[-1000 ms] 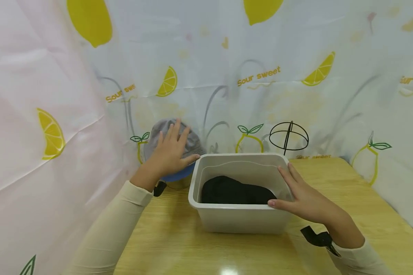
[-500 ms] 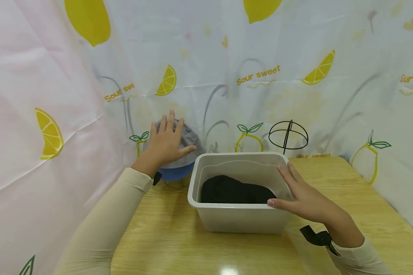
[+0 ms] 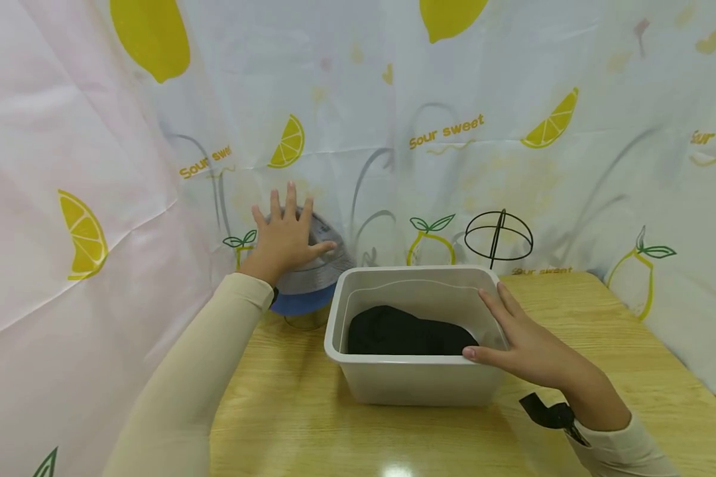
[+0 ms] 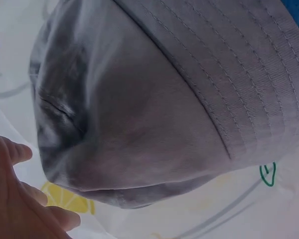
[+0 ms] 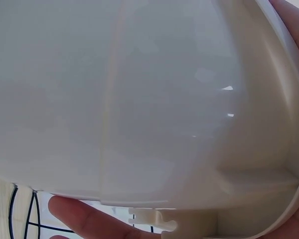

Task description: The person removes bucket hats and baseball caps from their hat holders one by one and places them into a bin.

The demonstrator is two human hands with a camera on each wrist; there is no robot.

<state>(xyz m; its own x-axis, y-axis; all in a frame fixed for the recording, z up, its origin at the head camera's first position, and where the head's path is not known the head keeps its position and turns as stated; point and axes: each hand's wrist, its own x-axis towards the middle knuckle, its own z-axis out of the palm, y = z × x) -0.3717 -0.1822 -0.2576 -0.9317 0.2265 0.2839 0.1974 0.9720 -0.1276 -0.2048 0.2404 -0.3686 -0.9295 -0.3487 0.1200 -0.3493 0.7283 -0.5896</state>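
Note:
A grey bucket hat [image 3: 328, 255] with a blue brim underside stands at the back left, seemingly on a wire stand. My left hand [image 3: 283, 242] is raised before it with its fingers spread, hiding part of the crown. The left wrist view has the hat's crown [image 4: 129, 109] large and dented, with a gap between it and the visible fingers [image 4: 65, 216]. My right hand [image 3: 522, 338] holds the right end of a white plastic bin [image 3: 417, 381], thumb at the front rim. Inside the bin lies a black cloth item [image 3: 408, 331], probably a cap.
Behind the bin's right corner rises a black wire hat stand [image 3: 499, 235] with a domed top. The wooden table [image 3: 585, 318] meets a lemon-printed curtain [image 3: 358, 99] at the back, and another sheet hangs at the left.
My left hand has moved up and slightly left across the hat, its fingers spreading wider, so more of the hat shows. My right hand and the bin stay put.

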